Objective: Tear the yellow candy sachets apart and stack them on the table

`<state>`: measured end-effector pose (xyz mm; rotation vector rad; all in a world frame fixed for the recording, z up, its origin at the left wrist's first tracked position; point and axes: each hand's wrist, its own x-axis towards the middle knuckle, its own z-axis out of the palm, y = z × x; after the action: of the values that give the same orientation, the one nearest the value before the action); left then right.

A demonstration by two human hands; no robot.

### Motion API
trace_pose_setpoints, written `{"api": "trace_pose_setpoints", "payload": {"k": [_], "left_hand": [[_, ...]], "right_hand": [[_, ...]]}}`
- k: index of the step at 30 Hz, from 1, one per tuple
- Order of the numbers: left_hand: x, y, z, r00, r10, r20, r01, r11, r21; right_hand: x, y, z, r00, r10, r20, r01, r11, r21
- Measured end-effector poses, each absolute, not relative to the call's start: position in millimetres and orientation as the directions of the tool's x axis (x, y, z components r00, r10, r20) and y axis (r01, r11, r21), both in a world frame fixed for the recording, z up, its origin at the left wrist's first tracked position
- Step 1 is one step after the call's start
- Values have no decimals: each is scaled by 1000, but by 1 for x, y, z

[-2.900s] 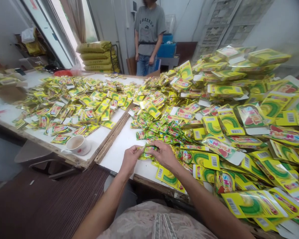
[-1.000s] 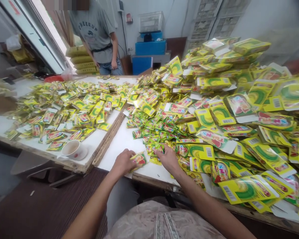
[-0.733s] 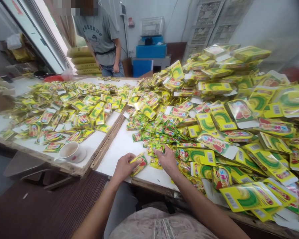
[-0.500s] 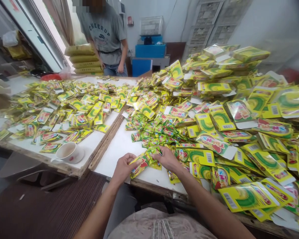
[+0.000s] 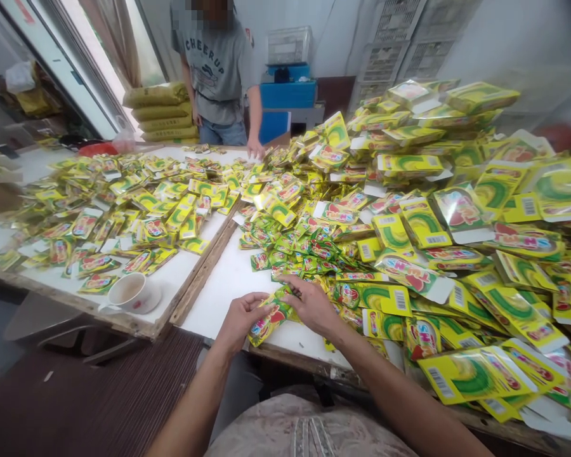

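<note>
A flat yellow and green printed box [image 5: 265, 329] is gripped in my left hand [image 5: 238, 322], tilted over the front edge of the table. Closed at the box's upper end is my right hand [image 5: 314, 309], with a small green sachet [image 5: 284, 293] between its fingers and the box. Whether part of that sachet is inside the box is hidden by my fingers. Just beyond my hands lies a heap of loose green sachets [image 5: 309, 252]. To the right, many flat yellow boxes [image 5: 387, 298] are piled high, several with white end flaps standing out.
A wooden edge strip [image 5: 204, 270] divides my white table from the left one, where more boxes [image 5: 143, 225] are spread. A white cup [image 5: 132, 293] of brownish liquid stands near that table's corner. Across the table stands a person [image 5: 219, 76] in a grey T-shirt, by stacked sacks [image 5: 159, 114].
My right hand has shifted slightly left, closer to the box end. Across the table, the person has moved right and now rests a hand at the far table edge.
</note>
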<state>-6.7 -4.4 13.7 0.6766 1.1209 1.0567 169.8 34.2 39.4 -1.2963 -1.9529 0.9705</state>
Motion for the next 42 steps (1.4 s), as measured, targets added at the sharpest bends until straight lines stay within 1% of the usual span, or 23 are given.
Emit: {"api": "trace_pose_setpoints", "payload": {"k": [4, 6, 8, 12, 14, 16, 19, 22, 24, 27, 29, 32, 34, 36, 37, 38, 40, 42], "left_hand": [[-7, -4, 13, 44, 921, -387, -316, 380, 869], [-8, -5, 14, 36, 922, -385, -313, 376, 872], [-8, -7, 14, 36, 919, -393, -321, 383, 866], [-11, -10, 17, 48, 905, -423, -327, 415, 849], [-13, -11, 18, 60, 901, -429, -331, 423, 843], [-14, -11, 18, 69, 903, -424, -329, 422, 845], [-14, -10, 18, 68, 909, -411, -302, 411, 860], [-15, -9, 18, 68, 909, -411, -272, 414, 869], [-15, -9, 18, 63, 907, -415, -262, 417, 870], [-13, -10, 17, 40, 914, -403, -269, 399, 877], [-10, -11, 18, 33, 923, -383, -274, 377, 885], [-5, -12, 21, 47, 933, -356, -252, 356, 900], [-4, -12, 24, 46, 938, -343, -247, 344, 906], [-5, -14, 27, 46, 946, -321, -224, 323, 920], [-6, -15, 27, 59, 949, -310, -187, 315, 930], [-7, -16, 26, 85, 949, -304, -136, 313, 940], [-8, -16, 23, 147, 938, -314, -36, 322, 946], [-11, -11, 20, 177, 924, -338, 11, 341, 940]], "right_hand": [[166, 29, 41, -287, 955, 79, 402, 195, -894], [165, 27, 40, -265, 962, 59, 384, 162, -909], [165, 25, 38, -285, 958, 26, 365, 134, -921], [171, 23, 32, -341, 939, -44, 238, 41, -970], [175, 23, 29, -336, 940, -59, 209, 14, -978], [176, 23, 28, -309, 949, -68, 229, 5, -973], [173, 21, 31, -298, 951, -79, 323, 23, -946], [169, 17, 37, -361, 928, -88, 403, 71, -912], [169, 14, 41, -395, 913, -98, 365, 58, -929], [167, 9, 43, -351, 932, -86, 262, 9, -965], [163, 4, 41, -341, 938, -66, 261, 27, -965], [155, 0, 35, -395, 916, -67, 287, 54, -956], [151, 1, 30, -371, 925, -84, 201, -9, -980], [149, 4, 26, -303, 947, -105, 55, -92, -994], [149, 5, 25, -279, 954, -112, 1, -117, -993], [148, 6, 24, -269, 957, -112, -18, -121, -993], [148, 7, 24, -297, 952, -81, 48, -70, -996], [151, 4, 27, -344, 939, -9, 162, 51, -985]]}}
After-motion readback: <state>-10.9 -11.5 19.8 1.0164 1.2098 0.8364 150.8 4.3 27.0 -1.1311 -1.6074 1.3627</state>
